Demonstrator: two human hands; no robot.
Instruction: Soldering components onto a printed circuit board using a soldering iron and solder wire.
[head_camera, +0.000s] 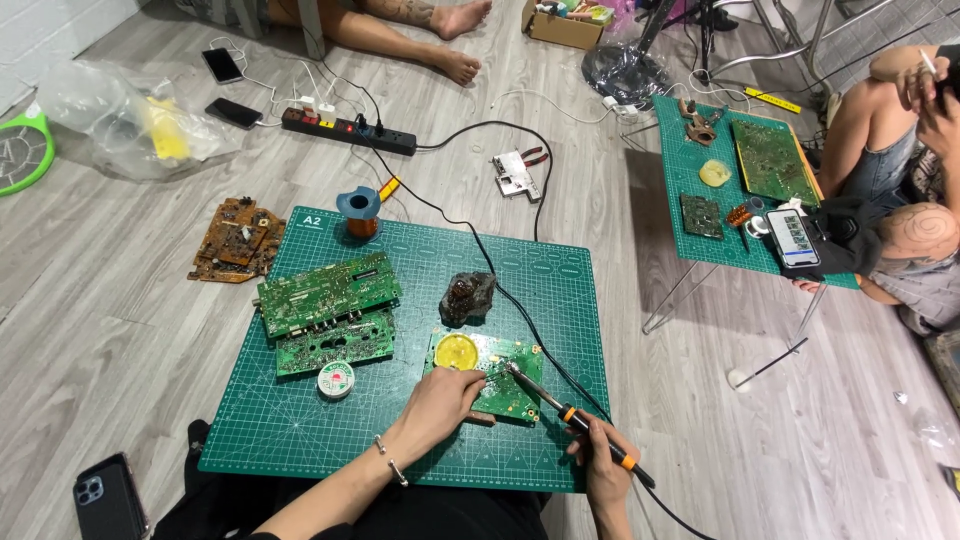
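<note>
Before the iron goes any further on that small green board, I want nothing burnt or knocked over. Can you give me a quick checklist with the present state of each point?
1. Soldering iron gripped on its handle, away from the hot end, by the right hand: ok.
2. Small green board steadied by the left hand: ok.
3. Left fingers clear of the iron tip: not ok, they rest close beside it.
4. Iron's black cord free of other things: not ok, it crosses the cutting mat right beside the dark rosin lump.
5. Solder spool within reach: ok.
6. Tip hot and tinned: cannot tell.
</note>
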